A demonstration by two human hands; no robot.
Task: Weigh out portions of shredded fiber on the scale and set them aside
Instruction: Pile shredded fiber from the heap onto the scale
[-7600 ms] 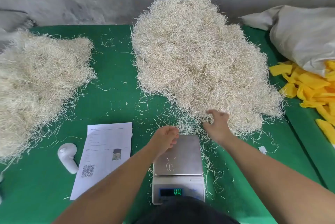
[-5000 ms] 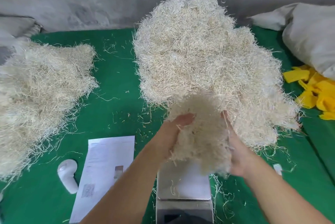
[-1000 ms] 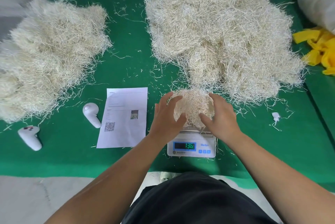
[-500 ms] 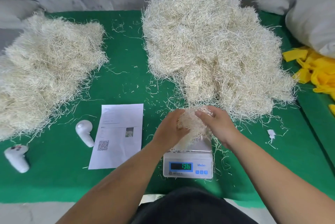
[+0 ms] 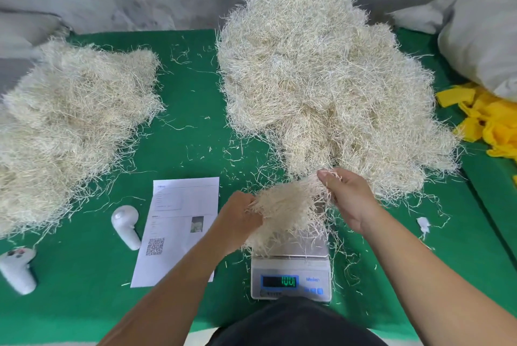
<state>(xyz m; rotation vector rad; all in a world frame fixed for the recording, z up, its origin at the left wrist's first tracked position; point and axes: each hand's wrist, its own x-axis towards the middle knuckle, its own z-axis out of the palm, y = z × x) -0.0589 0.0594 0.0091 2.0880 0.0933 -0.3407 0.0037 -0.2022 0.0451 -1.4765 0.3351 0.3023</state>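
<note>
Table [image 5: 195, 110]: green felt top, littered with loose strands; carries everything listed below.
Stock heap [image 5: 321, 80]: biggest mass, far-centre to right, its near fringe reaching almost to the scale. Plenty left, so by my reckoning many portions remain to weigh.
Done heap [image 5: 70, 127]: lower mound along left edge, well apart from stock heap. Judged to be where weighed portions go; single portions cannot be told apart in it.
Sack [image 5: 481, 46]: grey, far-right corner.
Yellow strips [image 5: 492, 124]: right edge, below sack. No part in this step that I can see.
Sheet [image 5: 179, 222]: printed paper with a code square, near edge, left of scale.
Scale [image 5: 291, 275]: near edge, centre. Green digits lit, too blurred to read with confidence.
Portion [image 5: 285, 205]: tuft held over the pan, lower strands trailing to or just above it; contact cannot be told.
Left hand [image 5: 237, 222]: fingers curled shut around tuft's left end.
Right hand [image 5: 349, 197]: thumb and fingers pinched on tuft's upper right end, near stock heap's fringe.
Controllers: two white ones, one [image 5: 126, 225] beside sheet, one [image 5: 18, 270] at near-left corner. Idle.
Scrap [image 5: 422, 224]: white bit right of scale.
Progress: mid-cycle. Portion is in hand at the scale, not set aside. Left: carry it to left edge, then repeat.
</note>
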